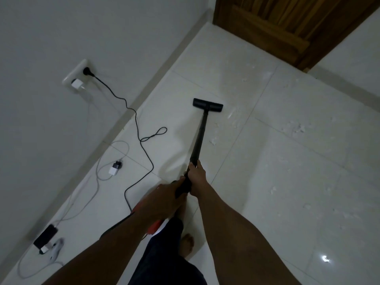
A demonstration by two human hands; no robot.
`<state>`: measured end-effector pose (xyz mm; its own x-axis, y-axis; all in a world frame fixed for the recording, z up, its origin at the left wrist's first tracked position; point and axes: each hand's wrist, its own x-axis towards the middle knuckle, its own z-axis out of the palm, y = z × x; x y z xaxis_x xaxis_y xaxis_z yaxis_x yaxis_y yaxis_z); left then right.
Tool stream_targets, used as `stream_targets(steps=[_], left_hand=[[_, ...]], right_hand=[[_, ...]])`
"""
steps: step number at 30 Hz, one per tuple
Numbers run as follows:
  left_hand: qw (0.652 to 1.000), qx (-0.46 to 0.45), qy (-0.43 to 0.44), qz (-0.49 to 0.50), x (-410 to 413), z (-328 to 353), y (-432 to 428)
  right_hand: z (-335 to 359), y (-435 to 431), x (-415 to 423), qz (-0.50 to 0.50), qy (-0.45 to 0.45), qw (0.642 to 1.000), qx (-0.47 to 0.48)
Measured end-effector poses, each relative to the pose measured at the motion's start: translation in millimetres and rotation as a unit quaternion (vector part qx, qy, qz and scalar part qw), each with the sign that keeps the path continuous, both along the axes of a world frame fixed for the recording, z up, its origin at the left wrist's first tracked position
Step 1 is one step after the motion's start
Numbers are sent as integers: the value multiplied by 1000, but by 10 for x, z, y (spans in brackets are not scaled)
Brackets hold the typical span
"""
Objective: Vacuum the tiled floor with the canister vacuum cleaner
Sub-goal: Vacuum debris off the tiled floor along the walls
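Two hands grip one black wand (199,136): the right hand (198,177) is wrapped round the tube farther forward, and the left hand (164,194) curls round the thicker grip just behind it. One floor head (208,104) sits flat on the tiles (308,192), well short of the one wooden door (287,27). One red canister (156,225) shows only as a sliver under the left forearm (most of it is hidden). One socket plate (67,79) on the wall (41,38) carries two plugs: a black one, whose cord (144,153) snakes across the floor toward the canister, and a white charger (76,84). A white cable (123,149) loops beside the cord, a small adapter (114,168) lies by it, and a dark device (45,236) lies near the skirting (144,85). White scraps (232,120) are scattered to the right of the floor head and beyond. One bare foot (187,243) stands beneath the arms. Cords crowd the strip along the wall on the left; the tiles on the right lie open up to the door corner.
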<state>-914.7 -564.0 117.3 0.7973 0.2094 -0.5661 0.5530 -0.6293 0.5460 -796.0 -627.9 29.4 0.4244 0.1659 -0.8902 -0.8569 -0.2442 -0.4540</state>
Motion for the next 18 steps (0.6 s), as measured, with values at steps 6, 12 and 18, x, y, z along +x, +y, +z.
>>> stream_targets(steps=[6,12,18], left_hand=[[999,-39,24,18,703,-166,335],[999,-31,29,-1,1337,-280,741],[999,-29,44,-6,1864,-348,1098]], right_hand=[[-29,318,715,-13,13,1000,7],[-76,663,1371,-38,30,998,26],[-181,1005,1858,-59,36,997,30]])
